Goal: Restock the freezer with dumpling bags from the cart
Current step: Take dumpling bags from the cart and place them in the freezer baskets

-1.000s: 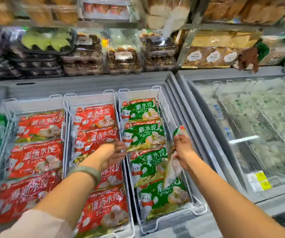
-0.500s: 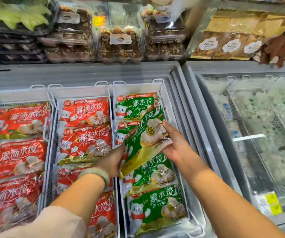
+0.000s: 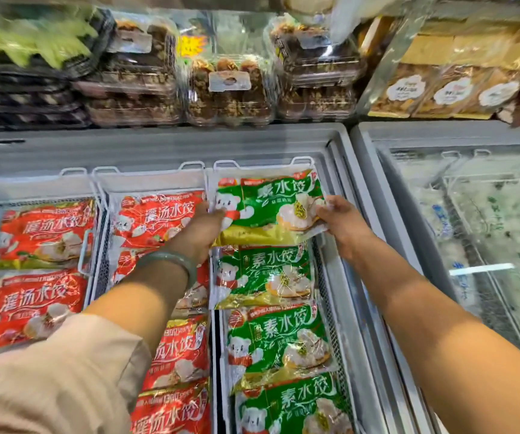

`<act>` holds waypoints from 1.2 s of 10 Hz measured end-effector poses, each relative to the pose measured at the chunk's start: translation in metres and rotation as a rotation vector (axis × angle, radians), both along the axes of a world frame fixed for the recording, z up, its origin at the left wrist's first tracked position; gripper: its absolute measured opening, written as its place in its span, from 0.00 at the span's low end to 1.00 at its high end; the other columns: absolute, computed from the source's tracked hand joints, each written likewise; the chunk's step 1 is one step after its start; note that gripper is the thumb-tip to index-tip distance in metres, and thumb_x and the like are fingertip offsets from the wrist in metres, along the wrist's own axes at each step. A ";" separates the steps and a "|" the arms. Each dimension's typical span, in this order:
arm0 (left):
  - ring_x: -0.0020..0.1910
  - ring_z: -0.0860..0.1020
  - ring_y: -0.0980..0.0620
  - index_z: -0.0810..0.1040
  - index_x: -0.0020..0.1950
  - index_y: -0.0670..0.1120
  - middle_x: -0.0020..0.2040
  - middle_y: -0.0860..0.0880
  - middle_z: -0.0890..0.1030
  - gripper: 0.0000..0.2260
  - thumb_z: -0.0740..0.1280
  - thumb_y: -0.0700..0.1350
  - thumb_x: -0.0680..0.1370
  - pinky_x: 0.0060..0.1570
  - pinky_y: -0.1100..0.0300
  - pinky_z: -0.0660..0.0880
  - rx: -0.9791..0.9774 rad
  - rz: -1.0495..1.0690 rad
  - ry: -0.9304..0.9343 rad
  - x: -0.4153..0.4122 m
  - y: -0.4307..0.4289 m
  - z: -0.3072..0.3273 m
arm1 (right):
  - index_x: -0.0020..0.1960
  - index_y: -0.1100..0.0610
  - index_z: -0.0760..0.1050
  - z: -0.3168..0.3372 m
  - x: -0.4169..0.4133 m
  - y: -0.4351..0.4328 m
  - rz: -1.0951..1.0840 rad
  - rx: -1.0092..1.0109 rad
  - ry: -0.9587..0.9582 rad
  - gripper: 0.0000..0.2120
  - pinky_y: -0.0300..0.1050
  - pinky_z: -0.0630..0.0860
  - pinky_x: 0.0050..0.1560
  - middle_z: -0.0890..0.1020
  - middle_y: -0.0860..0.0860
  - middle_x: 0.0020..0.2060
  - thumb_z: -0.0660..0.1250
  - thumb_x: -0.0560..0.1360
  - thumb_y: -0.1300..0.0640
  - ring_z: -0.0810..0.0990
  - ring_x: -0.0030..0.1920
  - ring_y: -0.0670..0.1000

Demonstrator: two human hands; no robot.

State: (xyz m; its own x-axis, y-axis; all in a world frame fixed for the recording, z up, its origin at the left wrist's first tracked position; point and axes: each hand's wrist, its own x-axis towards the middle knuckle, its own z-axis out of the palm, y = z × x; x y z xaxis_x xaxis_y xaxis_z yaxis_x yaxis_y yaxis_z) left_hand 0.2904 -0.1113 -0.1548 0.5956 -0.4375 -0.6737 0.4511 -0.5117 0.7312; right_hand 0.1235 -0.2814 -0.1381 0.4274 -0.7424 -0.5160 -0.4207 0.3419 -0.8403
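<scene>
Dumpling bags [image 3: 279, 343] in green overlap along the right wire basket [image 3: 324, 296] of the freezer [image 3: 158, 145]; at its far end the left hand [image 3: 199, 233] and right hand [image 3: 341, 222] each pinch 1 side edge of another green bag [image 3: 268, 205]. Slick, lumpy and probably light, it wants that 2-edge hold.

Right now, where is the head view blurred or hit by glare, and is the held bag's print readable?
Head view: motion blur smears the shelf trays at the top; the green dumpling bag, held by left hand and right hand, is sharp enough to show its print; a glare streak crosses the glass lid at right.
</scene>
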 end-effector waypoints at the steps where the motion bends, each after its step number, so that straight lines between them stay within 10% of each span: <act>1: 0.65 0.73 0.40 0.56 0.75 0.47 0.70 0.44 0.71 0.28 0.63 0.39 0.79 0.64 0.45 0.71 -0.014 -0.004 -0.065 0.014 -0.004 0.005 | 0.70 0.53 0.66 -0.005 0.000 -0.009 0.040 -0.068 0.176 0.24 0.44 0.73 0.52 0.75 0.54 0.64 0.64 0.76 0.65 0.77 0.58 0.55; 2: 0.67 0.70 0.40 0.58 0.75 0.41 0.69 0.43 0.69 0.26 0.63 0.38 0.79 0.64 0.50 0.70 0.176 0.002 -0.126 0.010 0.014 -0.002 | 0.75 0.59 0.58 -0.016 -0.022 -0.004 0.179 -0.114 0.533 0.29 0.45 0.70 0.52 0.71 0.58 0.66 0.63 0.77 0.60 0.74 0.61 0.59; 4: 0.51 0.70 0.46 0.75 0.54 0.38 0.52 0.42 0.72 0.08 0.57 0.37 0.80 0.43 0.58 0.67 0.267 -0.137 0.008 -0.027 0.038 -0.021 | 0.65 0.68 0.70 -0.026 -0.063 0.022 0.154 0.032 0.482 0.18 0.52 0.74 0.54 0.73 0.53 0.41 0.61 0.78 0.60 0.72 0.47 0.54; 5: 0.50 0.69 0.47 0.74 0.44 0.42 0.49 0.43 0.72 0.08 0.57 0.36 0.80 0.44 0.58 0.66 0.246 -0.096 0.060 -0.040 0.042 -0.020 | 0.64 0.67 0.71 -0.019 -0.077 0.034 0.133 0.070 0.422 0.17 0.55 0.73 0.60 0.74 0.55 0.46 0.61 0.79 0.60 0.72 0.49 0.55; 7: 0.50 0.74 0.49 0.71 0.64 0.41 0.53 0.44 0.75 0.12 0.57 0.39 0.81 0.40 0.61 0.68 0.112 -0.145 0.080 -0.088 0.060 0.037 | 0.60 0.60 0.73 0.010 -0.125 0.078 0.096 0.258 0.269 0.11 0.55 0.76 0.57 0.77 0.56 0.48 0.59 0.80 0.59 0.76 0.47 0.53; 8: 0.55 0.76 0.48 0.69 0.67 0.41 0.57 0.45 0.79 0.15 0.56 0.42 0.82 0.52 0.57 0.70 0.103 -0.234 0.072 -0.114 0.075 0.053 | 0.56 0.58 0.73 0.019 -0.161 0.108 0.058 0.282 0.221 0.08 0.42 0.74 0.39 0.80 0.54 0.46 0.59 0.80 0.58 0.78 0.42 0.51; 12: 0.33 0.74 0.55 0.73 0.45 0.45 0.38 0.49 0.77 0.06 0.59 0.41 0.81 0.34 0.64 0.68 0.035 -0.618 0.032 -0.243 0.110 0.090 | 0.48 0.55 0.73 0.044 -0.345 0.231 -0.245 0.281 0.163 0.03 0.37 0.72 0.33 0.79 0.52 0.36 0.62 0.78 0.58 0.77 0.30 0.46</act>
